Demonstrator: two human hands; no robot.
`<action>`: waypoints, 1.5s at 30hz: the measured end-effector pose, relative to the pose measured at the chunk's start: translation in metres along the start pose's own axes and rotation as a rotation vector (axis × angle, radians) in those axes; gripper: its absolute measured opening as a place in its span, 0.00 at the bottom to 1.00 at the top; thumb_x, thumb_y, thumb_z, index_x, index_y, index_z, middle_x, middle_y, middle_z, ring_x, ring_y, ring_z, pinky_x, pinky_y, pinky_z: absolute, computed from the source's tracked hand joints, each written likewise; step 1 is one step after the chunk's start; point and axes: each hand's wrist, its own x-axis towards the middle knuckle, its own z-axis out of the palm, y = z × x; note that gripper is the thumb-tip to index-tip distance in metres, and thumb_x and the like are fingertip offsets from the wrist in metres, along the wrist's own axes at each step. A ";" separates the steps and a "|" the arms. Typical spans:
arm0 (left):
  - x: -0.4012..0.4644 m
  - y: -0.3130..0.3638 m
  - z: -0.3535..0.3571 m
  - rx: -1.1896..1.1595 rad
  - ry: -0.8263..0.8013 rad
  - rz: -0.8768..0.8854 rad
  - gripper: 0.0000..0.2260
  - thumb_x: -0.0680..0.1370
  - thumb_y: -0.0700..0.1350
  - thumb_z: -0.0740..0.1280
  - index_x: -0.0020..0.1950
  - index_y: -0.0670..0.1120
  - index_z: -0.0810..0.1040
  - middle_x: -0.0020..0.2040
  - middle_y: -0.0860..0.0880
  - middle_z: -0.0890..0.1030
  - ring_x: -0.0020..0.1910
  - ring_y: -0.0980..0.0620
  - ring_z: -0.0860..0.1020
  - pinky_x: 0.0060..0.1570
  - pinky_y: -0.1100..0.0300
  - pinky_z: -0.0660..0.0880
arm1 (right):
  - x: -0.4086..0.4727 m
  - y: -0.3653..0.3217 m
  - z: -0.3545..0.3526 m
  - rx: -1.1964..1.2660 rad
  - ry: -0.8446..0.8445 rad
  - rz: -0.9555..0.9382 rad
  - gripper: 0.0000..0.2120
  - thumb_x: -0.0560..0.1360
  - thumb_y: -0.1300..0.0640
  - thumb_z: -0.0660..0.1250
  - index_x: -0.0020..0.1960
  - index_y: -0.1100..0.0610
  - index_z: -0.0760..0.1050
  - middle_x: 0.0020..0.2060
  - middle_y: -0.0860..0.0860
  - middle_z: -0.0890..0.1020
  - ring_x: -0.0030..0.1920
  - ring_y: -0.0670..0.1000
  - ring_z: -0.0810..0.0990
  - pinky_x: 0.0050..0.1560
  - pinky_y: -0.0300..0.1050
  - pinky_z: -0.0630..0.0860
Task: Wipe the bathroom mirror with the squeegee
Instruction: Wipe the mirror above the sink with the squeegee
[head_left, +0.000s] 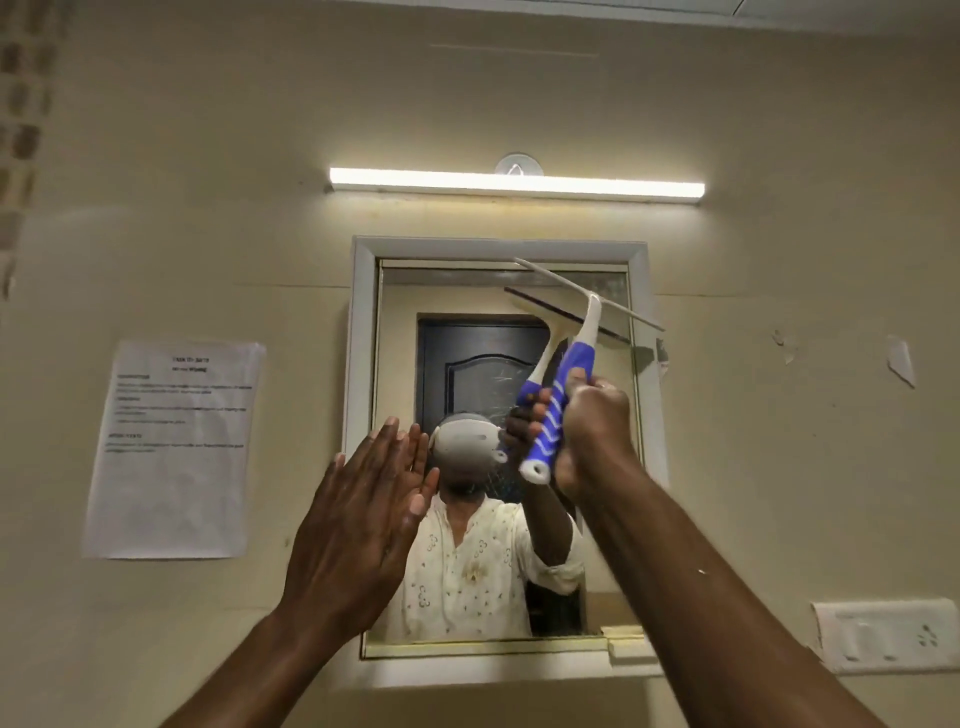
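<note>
Right hand (592, 431) gripping squeegee (558, 395) at mirror (400, 364), left hand (363, 514) flat, raised

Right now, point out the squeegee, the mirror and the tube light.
squeegee (555, 410): head view, on its blue and white handle.
mirror (400, 364): head view, on the bare glass, left part.
tube light (517, 183): head view, on its glowing middle.

The right hand (595, 426) covers the middle of the squeegee (563, 379) handle; whether the blade touches the mirror (498, 519) glass cannot be told. The left hand (363, 499) hides the mirror's lower left edge. Both forearms are cut off by the bottom edge. Text on the paper notice (176, 447) is too small and blurred to read. The switch plate (883, 636) is cut off at the right edge; its details are indistinct.
</note>
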 end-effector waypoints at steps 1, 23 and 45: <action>0.007 -0.003 -0.004 0.013 0.011 0.020 0.26 0.80 0.57 0.47 0.76 0.59 0.40 0.78 0.58 0.46 0.75 0.62 0.45 0.74 0.59 0.42 | 0.002 0.002 0.015 0.035 -0.015 -0.002 0.10 0.81 0.54 0.56 0.59 0.58 0.69 0.37 0.55 0.76 0.31 0.49 0.75 0.32 0.45 0.74; 0.095 -0.016 -0.049 0.066 0.066 0.168 0.28 0.78 0.62 0.43 0.76 0.53 0.45 0.77 0.54 0.47 0.76 0.57 0.47 0.75 0.56 0.44 | 0.052 -0.002 0.094 0.530 0.043 0.070 0.14 0.79 0.60 0.59 0.64 0.61 0.68 0.48 0.58 0.80 0.51 0.60 0.82 0.63 0.62 0.73; 0.166 0.010 -0.015 0.328 0.057 0.334 0.25 0.77 0.49 0.66 0.73 0.48 0.64 0.70 0.46 0.71 0.70 0.47 0.68 0.71 0.54 0.53 | 0.079 0.001 0.071 0.592 -0.082 0.078 0.18 0.79 0.64 0.57 0.68 0.62 0.61 0.56 0.65 0.76 0.50 0.63 0.80 0.59 0.66 0.71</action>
